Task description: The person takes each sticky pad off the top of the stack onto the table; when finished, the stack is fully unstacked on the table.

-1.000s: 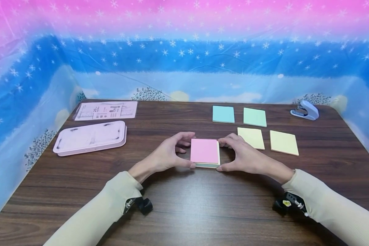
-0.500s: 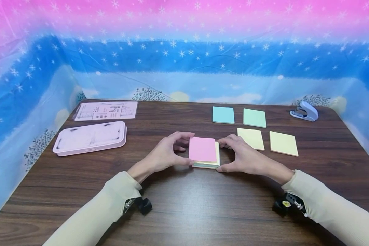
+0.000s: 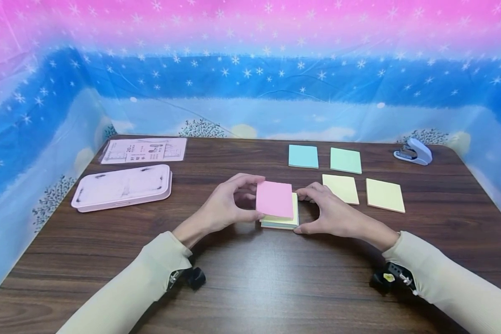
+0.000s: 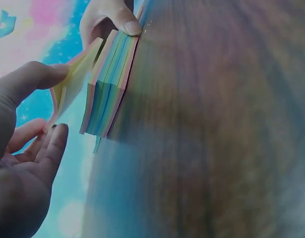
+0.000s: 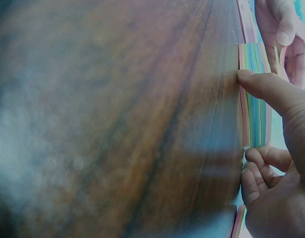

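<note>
The left hand (image 3: 223, 204) pinches a pink pad (image 3: 274, 200) between thumb and fingers, tilted and raised just above the note stack (image 3: 279, 225); its underside looks yellow, though the wrist view is dim. The right hand (image 3: 333, 208) holds the note stack, thumb on its near side, fingers curled at its right. The pink case (image 3: 123, 187) lies left of the note stack, the stapler (image 3: 419, 150) well beyond and right of it.

Free lane between left fingers (image 3: 248, 178) and obstructing pink case (image 3: 123, 185)
</note>
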`<state>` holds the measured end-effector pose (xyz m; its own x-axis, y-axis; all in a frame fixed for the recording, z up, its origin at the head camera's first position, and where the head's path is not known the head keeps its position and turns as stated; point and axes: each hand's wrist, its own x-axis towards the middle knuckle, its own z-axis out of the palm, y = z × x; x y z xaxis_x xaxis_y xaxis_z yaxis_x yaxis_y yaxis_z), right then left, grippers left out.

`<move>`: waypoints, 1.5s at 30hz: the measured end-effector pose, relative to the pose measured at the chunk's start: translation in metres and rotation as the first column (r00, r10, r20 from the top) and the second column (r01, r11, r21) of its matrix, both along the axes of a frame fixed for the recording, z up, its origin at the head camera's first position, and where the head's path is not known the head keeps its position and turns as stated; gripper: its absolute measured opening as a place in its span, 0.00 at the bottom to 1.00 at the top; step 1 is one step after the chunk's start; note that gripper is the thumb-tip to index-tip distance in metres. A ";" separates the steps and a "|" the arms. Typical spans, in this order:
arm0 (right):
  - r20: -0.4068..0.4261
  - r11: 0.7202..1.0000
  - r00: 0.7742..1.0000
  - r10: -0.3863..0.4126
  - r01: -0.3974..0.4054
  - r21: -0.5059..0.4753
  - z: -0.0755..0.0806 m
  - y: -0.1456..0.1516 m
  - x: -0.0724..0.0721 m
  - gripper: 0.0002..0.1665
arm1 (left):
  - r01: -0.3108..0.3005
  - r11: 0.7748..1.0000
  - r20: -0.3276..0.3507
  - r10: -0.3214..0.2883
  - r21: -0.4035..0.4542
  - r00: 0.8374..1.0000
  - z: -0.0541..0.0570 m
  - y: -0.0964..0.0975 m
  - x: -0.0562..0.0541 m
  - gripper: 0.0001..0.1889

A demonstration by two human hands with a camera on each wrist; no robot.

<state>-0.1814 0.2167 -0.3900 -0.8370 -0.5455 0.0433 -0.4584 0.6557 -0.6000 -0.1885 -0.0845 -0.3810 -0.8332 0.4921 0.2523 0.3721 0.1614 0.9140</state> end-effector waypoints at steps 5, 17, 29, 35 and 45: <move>-0.002 1.000 1.000 -0.001 0.001 0.003 0.000 0.000 0.000 0.48 | -0.023 1.000 -0.040 0.022 -0.002 0.999 0.009 -0.001 -0.004 0.41; 0.017 1.000 1.000 -0.002 0.002 0.002 0.000 0.002 0.001 0.50 | -0.183 0.983 -0.023 0.184 0.007 0.983 0.023 -0.003 -0.037 0.41; 0.024 1.000 1.000 -0.004 0.003 0.005 0.000 0.002 0.001 0.50 | -0.277 0.961 0.084 0.275 0.012 0.958 0.029 -0.002 -0.080 0.41; 0.028 1.000 1.000 -0.005 0.005 -0.001 0.000 0.001 0.001 0.50 | -0.297 0.955 0.126 0.293 0.016 0.948 0.026 0.004 -0.094 0.41; 0.031 1.000 0.999 -0.011 0.011 0.003 0.001 0.001 0.002 0.49 | -0.315 0.949 0.148 0.313 -0.011 0.938 0.014 0.004 -0.113 0.40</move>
<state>-0.1795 0.2176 -0.3889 -0.8438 -0.5364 0.0155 -0.4321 0.6621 -0.6123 -0.3014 -0.0809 -0.3674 -0.9729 0.1972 0.1208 0.1668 0.2366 0.9572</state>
